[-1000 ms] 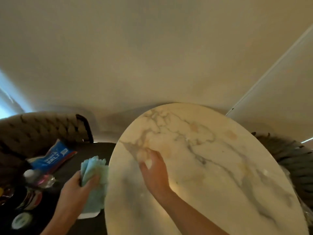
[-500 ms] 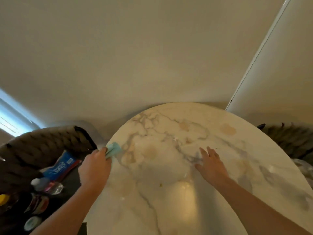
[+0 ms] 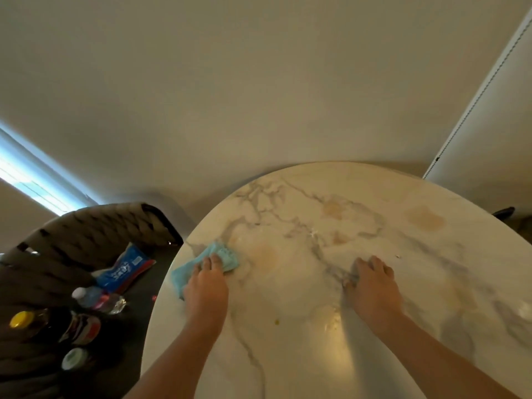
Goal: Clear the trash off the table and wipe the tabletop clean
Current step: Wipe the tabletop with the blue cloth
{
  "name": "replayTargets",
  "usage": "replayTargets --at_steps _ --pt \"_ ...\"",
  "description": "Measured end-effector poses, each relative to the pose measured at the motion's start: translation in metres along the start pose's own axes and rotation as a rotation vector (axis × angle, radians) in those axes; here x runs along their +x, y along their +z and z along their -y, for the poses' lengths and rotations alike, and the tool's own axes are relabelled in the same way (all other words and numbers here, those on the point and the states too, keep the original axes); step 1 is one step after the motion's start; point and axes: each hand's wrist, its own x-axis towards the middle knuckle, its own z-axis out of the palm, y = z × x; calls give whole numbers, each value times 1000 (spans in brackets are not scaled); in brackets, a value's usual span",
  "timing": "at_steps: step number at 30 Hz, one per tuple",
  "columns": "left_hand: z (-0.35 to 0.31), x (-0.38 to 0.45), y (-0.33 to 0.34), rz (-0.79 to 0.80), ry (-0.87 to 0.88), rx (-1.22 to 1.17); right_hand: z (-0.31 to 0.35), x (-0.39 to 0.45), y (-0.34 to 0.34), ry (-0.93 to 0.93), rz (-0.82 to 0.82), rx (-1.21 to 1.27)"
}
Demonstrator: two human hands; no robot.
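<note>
A blue cloth is pressed flat on the marble table under the left hand's straight fingers. The right hand is rested nearby, fingers loosely bent, empty. Print on the blue packet left of them is unreadable.

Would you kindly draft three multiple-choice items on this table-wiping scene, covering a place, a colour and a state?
1. Where does the cloth lie?
A. on the chair
B. near the tabletop's left edge
C. on the floor

2. What colour is the cloth?
A. light blue
B. red
C. black

3. How is the right hand?
A. gripping a bottle
B. raised in the air
C. resting on the marble, holding nothing

Key: 1 B, the left hand presses it there; 2 A, it shows pale blue; 3 C, its fingers lie on the stone.
</note>
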Motion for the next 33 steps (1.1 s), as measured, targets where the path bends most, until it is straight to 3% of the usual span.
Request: replayTargets --at_steps 3,6,9,11,14,17,20,23,26,29,33 --pt "-33 43 -1 -99 -33 -1 -7 4 6 -17 -44 -1" --pt "-67 37 19 -82 224 -14 -9 6 12 -17 -61 0" --pt "-29 14 31 -56 403 6 -6 6 12 5 -53 10" --pt "-9 33 25 -68 343 69 -5 6 11 18 -45 11" --pt "-40 84 12 -70 237 35 -6 7 11 17 -36 21" --pt "-72 71 20 -75 368 22 -4 7 9 21 -46 46" --pt "-21 33 24 -60 525 18 -2 5 4 40 -28 53" --pt "11 75 13 -41 376 90 0 2 1 49 6 59" --pt "-44 121 1 -86 250 53 0 5 0 44 0 59" --pt "-88 111 13 -86 389 51 1 8 -2 51 20 46" --pt "-36 74 26 -74 561 75 4 6 -6 74 60 42"
